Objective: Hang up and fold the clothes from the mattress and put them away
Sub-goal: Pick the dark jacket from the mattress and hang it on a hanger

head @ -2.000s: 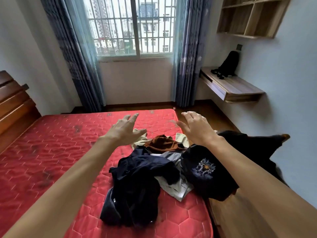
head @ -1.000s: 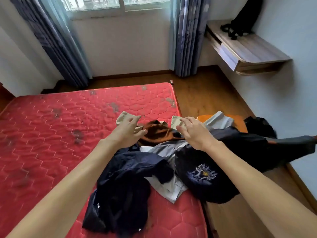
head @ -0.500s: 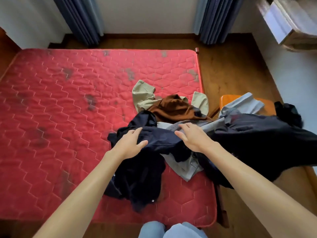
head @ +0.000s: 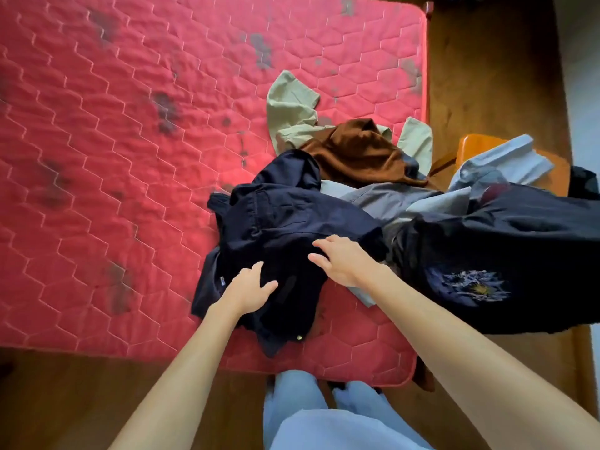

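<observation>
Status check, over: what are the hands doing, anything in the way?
Left hand, right hand open, resting on navy garment. Garment crumpled on mattress, not yet lifted. Grey shirt partly under it; black jacket alongside.

Grey garment (head: pixel 386 198) lies mostly buried (under navy garment (head: pixel 285 222)).

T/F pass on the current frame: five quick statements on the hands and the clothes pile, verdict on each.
1. The left hand and right hand both touch the navy garment. True.
2. The brown garment lies nearest the person. False: it lies on the pile's far side.
3. The mattress is red. True.
4. The left hand holds a hanger. False: no hanger shows; it touches fabric.
5. The embroidered dark garment lies wholly on the mattress. False: it reaches past the right edge.
</observation>
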Demonstrator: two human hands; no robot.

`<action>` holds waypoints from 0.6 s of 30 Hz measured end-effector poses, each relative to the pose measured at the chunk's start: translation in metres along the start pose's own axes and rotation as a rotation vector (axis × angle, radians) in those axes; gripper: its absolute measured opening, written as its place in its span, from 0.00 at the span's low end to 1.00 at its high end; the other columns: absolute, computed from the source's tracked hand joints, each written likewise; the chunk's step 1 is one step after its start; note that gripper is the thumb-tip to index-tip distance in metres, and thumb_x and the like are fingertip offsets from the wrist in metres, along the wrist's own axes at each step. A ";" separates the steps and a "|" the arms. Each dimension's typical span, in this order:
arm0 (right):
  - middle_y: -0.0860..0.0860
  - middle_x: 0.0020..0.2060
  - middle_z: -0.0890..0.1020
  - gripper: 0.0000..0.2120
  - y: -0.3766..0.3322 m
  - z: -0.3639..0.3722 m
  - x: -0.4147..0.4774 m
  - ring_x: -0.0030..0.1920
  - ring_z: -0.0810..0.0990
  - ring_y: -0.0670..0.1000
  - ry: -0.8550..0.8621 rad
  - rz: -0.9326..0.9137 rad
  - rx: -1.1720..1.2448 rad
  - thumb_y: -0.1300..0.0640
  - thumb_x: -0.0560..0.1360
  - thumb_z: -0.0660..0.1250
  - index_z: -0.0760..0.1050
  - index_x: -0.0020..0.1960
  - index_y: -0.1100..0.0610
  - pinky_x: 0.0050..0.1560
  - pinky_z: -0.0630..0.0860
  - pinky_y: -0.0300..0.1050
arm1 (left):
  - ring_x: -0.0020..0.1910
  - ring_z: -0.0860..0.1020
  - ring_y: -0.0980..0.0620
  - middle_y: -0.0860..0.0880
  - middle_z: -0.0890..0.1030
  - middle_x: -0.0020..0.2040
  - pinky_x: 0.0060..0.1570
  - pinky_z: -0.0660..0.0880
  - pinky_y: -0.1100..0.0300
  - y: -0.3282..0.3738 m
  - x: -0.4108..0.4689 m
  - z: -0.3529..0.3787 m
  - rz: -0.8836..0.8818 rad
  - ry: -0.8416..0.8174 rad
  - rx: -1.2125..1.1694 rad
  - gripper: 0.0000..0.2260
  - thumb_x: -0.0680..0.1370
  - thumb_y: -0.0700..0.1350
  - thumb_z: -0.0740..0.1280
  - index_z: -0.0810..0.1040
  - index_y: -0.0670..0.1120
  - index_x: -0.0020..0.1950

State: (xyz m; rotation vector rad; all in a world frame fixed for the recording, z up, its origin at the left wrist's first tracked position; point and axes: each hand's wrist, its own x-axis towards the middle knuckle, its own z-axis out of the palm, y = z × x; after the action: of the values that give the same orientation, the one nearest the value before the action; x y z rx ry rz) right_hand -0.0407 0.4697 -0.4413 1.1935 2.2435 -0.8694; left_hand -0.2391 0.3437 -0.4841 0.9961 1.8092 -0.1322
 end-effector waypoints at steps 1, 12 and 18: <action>0.57 0.68 0.73 0.24 -0.006 0.006 0.008 0.66 0.72 0.62 -0.021 -0.003 0.001 0.42 0.82 0.54 0.68 0.73 0.53 0.65 0.69 0.57 | 0.73 0.67 0.38 0.37 0.66 0.75 0.71 0.64 0.49 -0.009 0.005 0.005 -0.024 -0.008 -0.036 0.33 0.81 0.57 0.62 0.55 0.45 0.81; 0.57 0.69 0.74 0.24 -0.074 0.100 0.083 0.67 0.73 0.57 -0.353 0.031 0.154 0.55 0.81 0.59 0.63 0.77 0.53 0.67 0.71 0.49 | 0.74 0.68 0.46 0.44 0.68 0.76 0.72 0.65 0.50 -0.106 0.055 0.071 -0.315 -0.043 -0.700 0.31 0.75 0.57 0.70 0.68 0.49 0.75; 0.58 0.68 0.75 0.31 -0.091 0.140 0.096 0.65 0.75 0.58 -0.497 0.053 0.169 0.65 0.76 0.57 0.61 0.77 0.50 0.66 0.73 0.51 | 0.74 0.67 0.48 0.48 0.71 0.74 0.72 0.65 0.46 -0.126 0.072 0.097 -0.399 0.001 -1.125 0.20 0.80 0.48 0.65 0.73 0.48 0.73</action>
State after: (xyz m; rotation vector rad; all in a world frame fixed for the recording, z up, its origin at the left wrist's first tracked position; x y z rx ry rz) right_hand -0.1547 0.3856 -0.5724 0.9674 1.7603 -1.2013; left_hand -0.2642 0.2535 -0.6309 -0.1595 1.6684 0.5883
